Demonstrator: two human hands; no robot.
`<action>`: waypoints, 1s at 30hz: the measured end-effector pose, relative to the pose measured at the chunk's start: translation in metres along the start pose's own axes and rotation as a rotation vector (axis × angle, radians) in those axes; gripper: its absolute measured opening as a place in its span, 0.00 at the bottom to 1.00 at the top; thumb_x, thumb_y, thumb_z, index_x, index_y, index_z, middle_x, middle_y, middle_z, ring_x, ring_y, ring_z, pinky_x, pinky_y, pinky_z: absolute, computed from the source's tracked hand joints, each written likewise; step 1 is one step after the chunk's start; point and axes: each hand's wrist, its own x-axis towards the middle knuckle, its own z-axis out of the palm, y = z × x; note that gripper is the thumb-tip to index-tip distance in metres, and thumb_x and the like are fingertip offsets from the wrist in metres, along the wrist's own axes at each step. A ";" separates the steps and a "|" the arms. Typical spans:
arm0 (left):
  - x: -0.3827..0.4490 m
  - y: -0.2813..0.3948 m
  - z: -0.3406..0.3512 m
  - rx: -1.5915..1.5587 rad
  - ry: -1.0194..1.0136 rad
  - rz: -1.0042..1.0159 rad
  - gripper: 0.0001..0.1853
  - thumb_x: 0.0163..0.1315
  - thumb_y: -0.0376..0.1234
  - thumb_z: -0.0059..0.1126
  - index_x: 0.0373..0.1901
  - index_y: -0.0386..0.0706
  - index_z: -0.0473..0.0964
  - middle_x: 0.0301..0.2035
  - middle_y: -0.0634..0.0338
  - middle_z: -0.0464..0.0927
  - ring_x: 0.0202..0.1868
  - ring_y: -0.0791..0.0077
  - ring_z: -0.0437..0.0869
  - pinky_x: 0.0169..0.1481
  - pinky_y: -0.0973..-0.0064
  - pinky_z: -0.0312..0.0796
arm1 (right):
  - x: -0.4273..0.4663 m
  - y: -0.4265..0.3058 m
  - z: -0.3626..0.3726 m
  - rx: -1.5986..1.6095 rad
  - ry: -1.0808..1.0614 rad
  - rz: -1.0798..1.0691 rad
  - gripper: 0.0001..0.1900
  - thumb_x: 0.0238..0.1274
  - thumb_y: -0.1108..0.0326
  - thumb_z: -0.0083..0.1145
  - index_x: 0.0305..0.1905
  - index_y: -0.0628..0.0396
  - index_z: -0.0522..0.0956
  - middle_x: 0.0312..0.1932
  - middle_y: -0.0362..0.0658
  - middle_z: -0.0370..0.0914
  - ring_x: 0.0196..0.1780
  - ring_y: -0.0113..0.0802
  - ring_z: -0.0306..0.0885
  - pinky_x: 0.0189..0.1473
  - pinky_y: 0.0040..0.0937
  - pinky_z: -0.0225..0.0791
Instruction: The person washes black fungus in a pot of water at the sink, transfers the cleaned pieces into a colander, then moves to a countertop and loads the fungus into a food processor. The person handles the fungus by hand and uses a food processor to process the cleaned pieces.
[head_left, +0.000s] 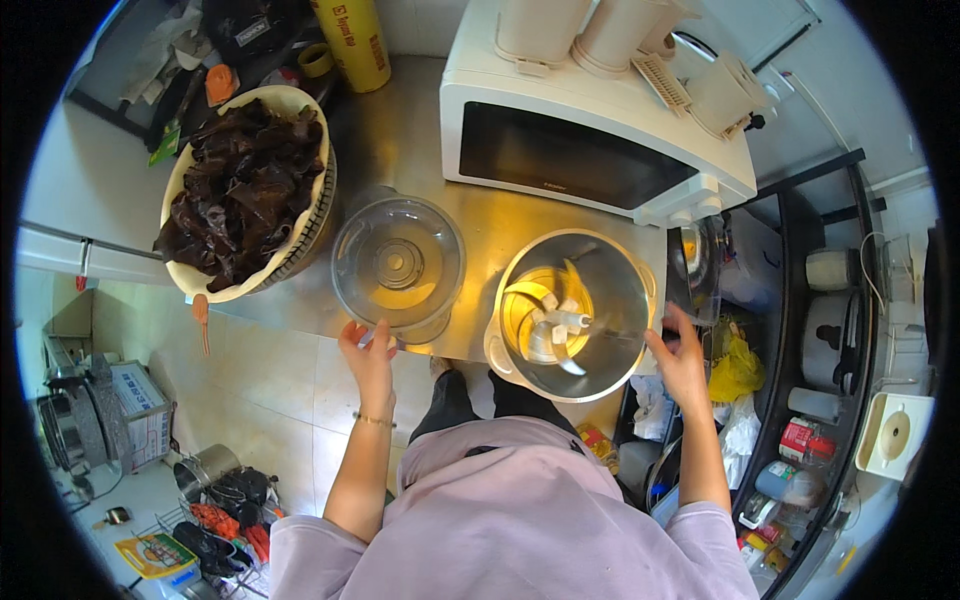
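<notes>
My left hand (369, 356) is at the near rim of a clear round lid (360, 247), fingertips at its edge; whether they grip it cannot be told. The lid appears over the steel counter. To its right stands a metal food-processor bowl (615, 300) with pale side handles, its near rim over the counter's front edge. Inside, a curved-blade assembly (559, 319) rises from the middle, and several small pale cubes (550, 301) lie around its hub. My right hand (681, 360) is beside the bowl's right side, thumb at the wall and fingers apart.
A basin (174, 251) heaped with dark wood ear fungus (244, 191) stands at the counter's left. Behind the bowl is a white Haier microwave oven (577, 154). A black shelf rack (784, 225) runs along the right. A wire rack (225, 551) is at lower left.
</notes>
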 end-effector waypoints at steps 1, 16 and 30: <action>0.008 -0.001 0.006 -0.021 0.018 -0.017 0.33 0.57 0.37 0.64 0.59 0.38 0.55 0.51 0.54 0.62 0.38 0.73 0.75 0.33 0.77 0.71 | -0.003 0.008 0.003 0.164 -0.061 0.245 0.29 0.60 0.64 0.60 0.63 0.62 0.64 0.46 0.49 0.75 0.29 0.31 0.77 0.26 0.26 0.72; -0.036 0.002 -0.129 -0.115 -0.061 -0.077 0.25 0.58 0.38 0.50 0.56 0.35 0.69 0.34 0.54 0.83 0.18 0.90 0.63 0.19 0.89 0.52 | 0.007 -0.010 0.039 0.530 -0.197 0.231 0.21 0.62 0.73 0.53 0.59 0.63 0.65 0.30 0.47 0.79 0.21 0.26 0.76 0.20 0.21 0.72; -0.126 0.057 -0.158 -0.097 -0.212 -0.143 0.25 0.47 0.28 0.46 0.51 0.34 0.73 0.32 0.51 0.81 0.22 0.80 0.72 0.26 0.84 0.65 | 0.018 -0.094 0.067 0.670 -0.851 0.081 0.23 0.65 0.60 0.55 0.60 0.59 0.68 0.48 0.46 0.76 0.34 0.25 0.75 0.31 0.21 0.70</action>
